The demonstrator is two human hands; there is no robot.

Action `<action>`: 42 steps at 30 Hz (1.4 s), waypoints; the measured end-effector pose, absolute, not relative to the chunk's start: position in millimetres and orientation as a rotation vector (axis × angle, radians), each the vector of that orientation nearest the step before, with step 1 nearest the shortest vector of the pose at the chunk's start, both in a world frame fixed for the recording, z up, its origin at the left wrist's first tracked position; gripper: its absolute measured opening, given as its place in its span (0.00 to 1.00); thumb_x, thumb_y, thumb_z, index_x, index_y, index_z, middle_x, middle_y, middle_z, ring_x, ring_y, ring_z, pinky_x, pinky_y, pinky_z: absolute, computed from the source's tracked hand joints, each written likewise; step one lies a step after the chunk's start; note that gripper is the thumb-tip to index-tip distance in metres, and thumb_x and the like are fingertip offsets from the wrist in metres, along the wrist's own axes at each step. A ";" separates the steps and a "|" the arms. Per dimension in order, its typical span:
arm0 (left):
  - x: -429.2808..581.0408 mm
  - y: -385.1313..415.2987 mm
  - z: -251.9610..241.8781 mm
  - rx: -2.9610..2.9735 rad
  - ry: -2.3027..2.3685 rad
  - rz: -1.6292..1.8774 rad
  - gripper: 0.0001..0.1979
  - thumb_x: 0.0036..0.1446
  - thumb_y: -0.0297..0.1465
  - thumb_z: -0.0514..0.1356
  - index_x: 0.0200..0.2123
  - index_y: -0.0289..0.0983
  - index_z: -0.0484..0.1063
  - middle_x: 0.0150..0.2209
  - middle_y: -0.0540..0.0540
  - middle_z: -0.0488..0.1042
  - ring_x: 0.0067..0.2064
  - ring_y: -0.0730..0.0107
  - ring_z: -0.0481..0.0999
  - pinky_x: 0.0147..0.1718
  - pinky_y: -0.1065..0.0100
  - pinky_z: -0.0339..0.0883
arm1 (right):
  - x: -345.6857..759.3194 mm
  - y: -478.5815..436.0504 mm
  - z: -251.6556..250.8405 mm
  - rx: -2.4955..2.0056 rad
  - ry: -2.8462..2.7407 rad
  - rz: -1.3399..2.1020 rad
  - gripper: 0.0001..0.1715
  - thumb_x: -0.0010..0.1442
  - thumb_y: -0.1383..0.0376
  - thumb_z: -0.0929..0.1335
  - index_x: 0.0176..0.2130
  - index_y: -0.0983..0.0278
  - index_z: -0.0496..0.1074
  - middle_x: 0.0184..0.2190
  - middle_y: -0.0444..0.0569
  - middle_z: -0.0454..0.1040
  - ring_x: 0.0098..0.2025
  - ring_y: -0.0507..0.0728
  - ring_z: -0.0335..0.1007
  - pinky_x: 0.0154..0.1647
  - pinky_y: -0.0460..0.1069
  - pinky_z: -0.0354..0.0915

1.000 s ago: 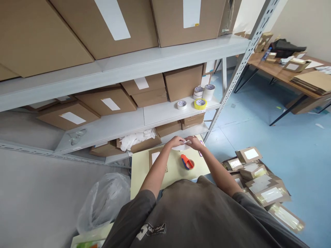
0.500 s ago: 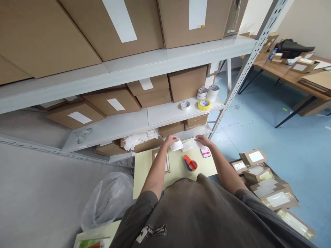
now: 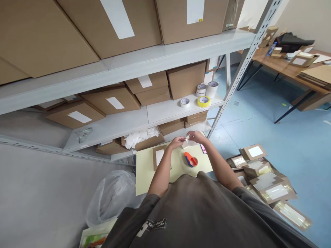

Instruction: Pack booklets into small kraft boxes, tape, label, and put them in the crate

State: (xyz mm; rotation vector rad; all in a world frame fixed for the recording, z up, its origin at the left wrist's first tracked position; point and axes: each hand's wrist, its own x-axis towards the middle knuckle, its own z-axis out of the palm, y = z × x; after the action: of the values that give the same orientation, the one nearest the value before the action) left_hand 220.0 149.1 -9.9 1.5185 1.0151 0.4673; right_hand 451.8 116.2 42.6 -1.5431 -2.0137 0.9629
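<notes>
My left hand (image 3: 178, 142) and my right hand (image 3: 196, 137) are close together over the far part of a pale yellow table (image 3: 144, 175). My right fingers are bent around a white paper slip (image 3: 191, 142), partly hidden beneath them. My left fingers are drawn together and point at that slip; what they hold, if anything, is hidden. Nearer to me lies an orange and blue tape dispenser (image 3: 190, 159). A flat cardboard box (image 3: 156, 163) with a white label is partly covered by my left forearm. Beside my right wrist, a pink-screened phone (image 3: 203, 148) is partly hidden.
A metal shelf (image 3: 129, 125) stands beyond the table, bearing cardboard boxes (image 3: 188, 81), white tape rolls (image 3: 184, 102) and a yellow tape roll (image 3: 203, 101). Labelled parcels (image 3: 269, 189) are piled at the right. A clear plastic bag (image 3: 111, 196) is at the left.
My hands have come together from either side of the white paper; my right hand moved left over it. The paper at my left fingers is no longer plainly visible.
</notes>
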 end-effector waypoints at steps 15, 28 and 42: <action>130.5 75.8 9.9 0.815 1.197 1.160 0.22 0.47 0.44 0.78 0.38 0.35 0.80 0.34 0.44 0.83 0.38 0.66 0.81 0.45 0.64 0.73 | 365.5 102.8 50.1 -1.378 -1.581 0.671 0.26 0.69 0.54 0.69 0.61 0.61 0.75 0.65 0.59 0.73 0.63 0.69 0.70 0.64 0.64 0.67; 164.7 50.9 51.7 0.562 0.947 1.401 0.19 0.47 0.36 0.81 0.40 0.36 0.81 0.37 0.46 0.83 0.37 0.71 0.81 0.47 0.64 0.73 | 331.1 50.4 60.3 -1.045 -1.198 1.377 0.21 0.65 0.45 0.73 0.41 0.59 0.78 0.37 0.48 0.82 0.32 0.55 0.75 0.36 0.51 0.69; 169.7 50.6 61.9 0.743 1.198 1.410 0.32 0.46 0.42 0.80 0.52 0.39 0.77 0.42 0.42 0.83 0.43 0.64 0.82 0.50 0.60 0.73 | 335.3 55.6 70.2 -1.023 -1.269 1.345 0.20 0.68 0.46 0.71 0.39 0.59 0.75 0.36 0.46 0.79 0.32 0.54 0.73 0.37 0.50 0.68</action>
State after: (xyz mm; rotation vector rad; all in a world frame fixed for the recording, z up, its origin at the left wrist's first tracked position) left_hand 169.7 50.6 61.9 0.7432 1.1978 1.4096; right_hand 335.3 55.6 70.2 -1.0234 -1.2693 1.3449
